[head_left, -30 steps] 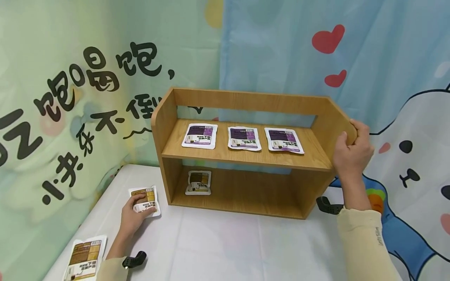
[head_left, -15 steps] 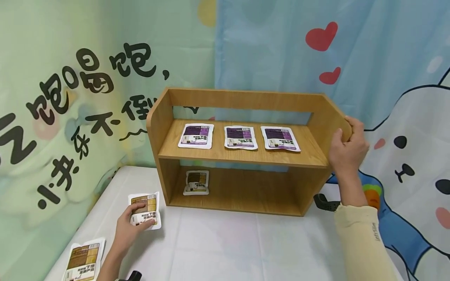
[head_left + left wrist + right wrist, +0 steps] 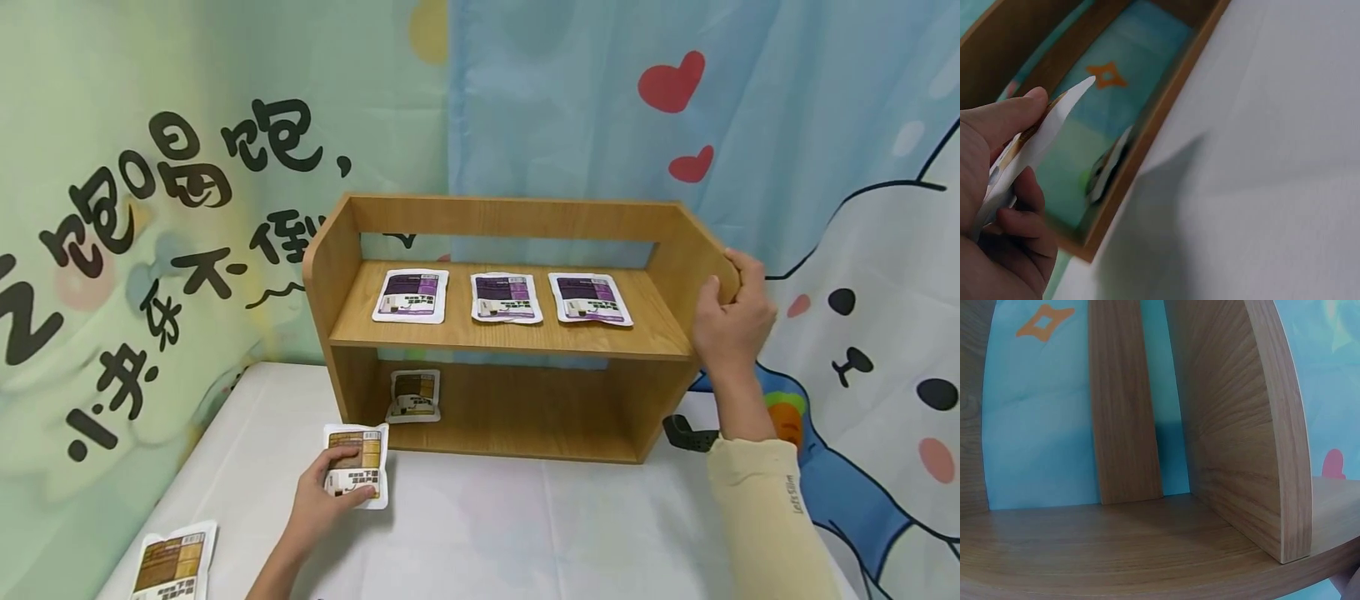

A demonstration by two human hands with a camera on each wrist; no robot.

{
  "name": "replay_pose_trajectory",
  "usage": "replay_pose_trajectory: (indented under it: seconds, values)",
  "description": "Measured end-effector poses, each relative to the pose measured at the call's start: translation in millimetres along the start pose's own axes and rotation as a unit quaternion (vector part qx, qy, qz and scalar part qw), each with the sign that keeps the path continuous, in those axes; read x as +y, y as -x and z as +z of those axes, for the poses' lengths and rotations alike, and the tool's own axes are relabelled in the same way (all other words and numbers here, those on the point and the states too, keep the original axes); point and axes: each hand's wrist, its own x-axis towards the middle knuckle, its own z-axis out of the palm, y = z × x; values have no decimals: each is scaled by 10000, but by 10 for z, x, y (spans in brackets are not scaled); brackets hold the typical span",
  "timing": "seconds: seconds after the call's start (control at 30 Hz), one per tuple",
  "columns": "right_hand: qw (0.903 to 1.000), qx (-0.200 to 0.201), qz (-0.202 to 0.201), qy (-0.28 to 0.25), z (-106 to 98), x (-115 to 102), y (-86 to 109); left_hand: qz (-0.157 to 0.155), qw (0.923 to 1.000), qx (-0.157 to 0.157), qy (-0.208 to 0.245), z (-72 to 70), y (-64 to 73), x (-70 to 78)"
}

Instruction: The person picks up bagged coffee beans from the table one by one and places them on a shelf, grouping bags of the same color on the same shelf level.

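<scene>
My left hand (image 3: 322, 500) holds a brown-labelled white pouch (image 3: 356, 463) just above the white table, in front of the wooden shelf's lower left opening. The left wrist view shows the same pouch (image 3: 1035, 144) pinched edge-on between thumb and fingers. My right hand (image 3: 731, 321) grips the rounded right side panel of the wooden shelf (image 3: 510, 333). Three purple-labelled pouches (image 3: 504, 297) lie in a row on the upper shelf board. One brown pouch (image 3: 414, 396) leans inside the lower compartment at its left. The right wrist view shows only the shelf's wood (image 3: 1235, 444).
Another brown pouch (image 3: 171, 564) lies at the table's front left corner. A printed fabric backdrop (image 3: 150, 208) hangs close behind and to the left of the shelf. A black strap (image 3: 686, 433) lies by the shelf's right foot. The white tablecloth (image 3: 525, 525) spreads before the shelf.
My left hand has carried the brown pouch rightward and nearer, toward the shelf's lower opening. The right hand has kept its grip on the shelf's side panel.
</scene>
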Motion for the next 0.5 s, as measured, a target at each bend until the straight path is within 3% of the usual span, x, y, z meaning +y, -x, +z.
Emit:
replay_pose_trajectory:
  seconds: [0.33,0.5]
  values:
    - [10000,-8,-21,-11,2,-25,-7,305,9977,-455,404,475,-183,11]
    - [10000,-18,66,35,-14,-22,6,171,9959,-747,491,730,-298,50]
